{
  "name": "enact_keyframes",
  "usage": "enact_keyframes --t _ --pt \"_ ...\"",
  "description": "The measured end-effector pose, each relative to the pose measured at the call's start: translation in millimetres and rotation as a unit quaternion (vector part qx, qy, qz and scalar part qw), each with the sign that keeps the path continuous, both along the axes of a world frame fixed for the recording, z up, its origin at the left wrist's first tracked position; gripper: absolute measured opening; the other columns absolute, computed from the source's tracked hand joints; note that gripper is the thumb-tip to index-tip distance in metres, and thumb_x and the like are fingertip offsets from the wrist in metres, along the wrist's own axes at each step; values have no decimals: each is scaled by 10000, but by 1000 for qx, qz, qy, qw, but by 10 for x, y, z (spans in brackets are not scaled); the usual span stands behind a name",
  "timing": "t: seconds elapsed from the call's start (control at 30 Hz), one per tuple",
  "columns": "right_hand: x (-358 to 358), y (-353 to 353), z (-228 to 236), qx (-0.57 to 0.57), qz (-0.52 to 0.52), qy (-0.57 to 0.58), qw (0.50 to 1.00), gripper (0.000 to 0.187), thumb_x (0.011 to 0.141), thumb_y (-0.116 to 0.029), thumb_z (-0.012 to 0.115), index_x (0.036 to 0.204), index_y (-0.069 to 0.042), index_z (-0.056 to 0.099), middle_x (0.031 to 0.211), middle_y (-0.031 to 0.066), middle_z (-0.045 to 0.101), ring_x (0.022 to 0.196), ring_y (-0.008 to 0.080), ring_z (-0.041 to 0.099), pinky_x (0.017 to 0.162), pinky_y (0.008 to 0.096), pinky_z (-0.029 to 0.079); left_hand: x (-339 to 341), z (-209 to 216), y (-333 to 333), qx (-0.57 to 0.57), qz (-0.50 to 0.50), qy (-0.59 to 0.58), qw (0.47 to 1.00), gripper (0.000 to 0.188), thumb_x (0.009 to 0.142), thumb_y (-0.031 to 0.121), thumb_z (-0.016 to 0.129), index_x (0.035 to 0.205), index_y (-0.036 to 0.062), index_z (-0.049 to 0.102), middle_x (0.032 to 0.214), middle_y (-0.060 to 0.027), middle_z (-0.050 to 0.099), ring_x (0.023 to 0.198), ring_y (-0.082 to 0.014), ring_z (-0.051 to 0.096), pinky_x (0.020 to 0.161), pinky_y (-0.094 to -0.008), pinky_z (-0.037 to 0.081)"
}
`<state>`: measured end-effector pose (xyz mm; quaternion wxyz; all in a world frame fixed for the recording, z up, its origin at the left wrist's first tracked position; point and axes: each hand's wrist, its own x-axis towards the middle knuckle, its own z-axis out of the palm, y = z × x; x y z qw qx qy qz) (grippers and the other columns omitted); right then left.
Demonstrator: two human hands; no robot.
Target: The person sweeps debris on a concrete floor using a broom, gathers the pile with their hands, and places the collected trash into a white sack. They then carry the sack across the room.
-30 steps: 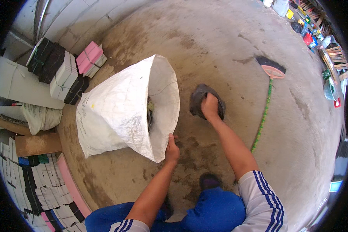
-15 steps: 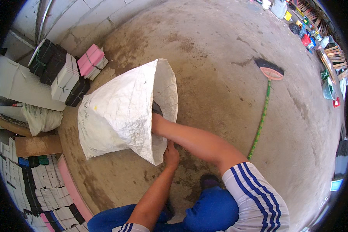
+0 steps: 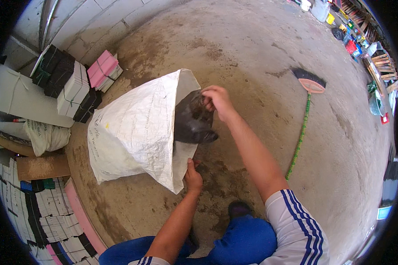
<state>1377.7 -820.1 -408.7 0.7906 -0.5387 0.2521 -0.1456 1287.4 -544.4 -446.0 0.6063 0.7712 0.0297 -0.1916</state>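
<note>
A large white woven sack (image 3: 132, 126) lies on the floor in front of me, bulging, its mouth turned toward the right. My left hand (image 3: 193, 177) grips the near lower rim of that mouth, thumb up along the edge. At the mouth, my right hand (image 3: 216, 100) pinches the upper edge of a dark, shiny black plastic bag (image 3: 194, 119). Part of the bag sticks out past the sack's rim; the rest is hidden inside. What else the sack contains cannot be seen.
A broom (image 3: 311, 85) with a green handle lies on the concrete floor to the right. Tied stacks of black, white and pink sheets (image 3: 102, 70) stand by the wall at far left. More stacked bundles (image 3: 53, 203) fill the near left. Assorted containers line the far right.
My right hand has come out of the sack, drawing the black plastic bag partly out of the mouth. My left hand stays at the rim, its thumb now showing.
</note>
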Motion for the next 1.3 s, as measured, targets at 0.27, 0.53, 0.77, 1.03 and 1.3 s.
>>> enact_keyframes --t 0.27,0.53,0.77,1.03,1.3 --pt "161 1310 -138 -500 2 171 849 1002 718 -583 819 1546 -221 386 1559 314 284 1441 513 292 1163 619 276 63 -111 215 -23 52 -25 998 490 1068 384 429 1050 -51 653 978 -135 702 940 -249 624 918 -383 452" --pt "-159 1554 -307 -516 115 48 847 255 911 -161 617 1151 -74 616 1069 213 688 1128 413 626 925 501 502 18 -395 330 152 -32 -86 984 301 986 145 424 1102 -57 614 1074 -164 676 973 -298 640 916 -437 483" --pt "-69 1608 -135 -358 33 -60 931 269 880 -60 602 1147 -32 593 1046 253 680 1019 444 649 860 483 525 78 -743 475 125 -56 -95 986 357 1015 213 425 1059 -69 641 1010 -169 697 965 -277 656 947 -432 483" --pt "70 812 -130 -332 -166 -63 926 220 896 -148 666 1081 -29 678 1037 182 703 937 359 680 826 448 526 333 56 250 -45 79 -62 994 440 1052 321 397 1003 -24 665 979 -146 709 966 -262 648 924 -394 475" --pt "451 -51 -1254 -464 -45 248 849 280 883 -242 706 1114 -85 721 1045 155 716 999 360 665 853 497 523 385 -81 241 -39 69 -31 996 510 1078 355 311 1015 23 693 1080 -119 700 1072 -265 587 1023 -409 402"
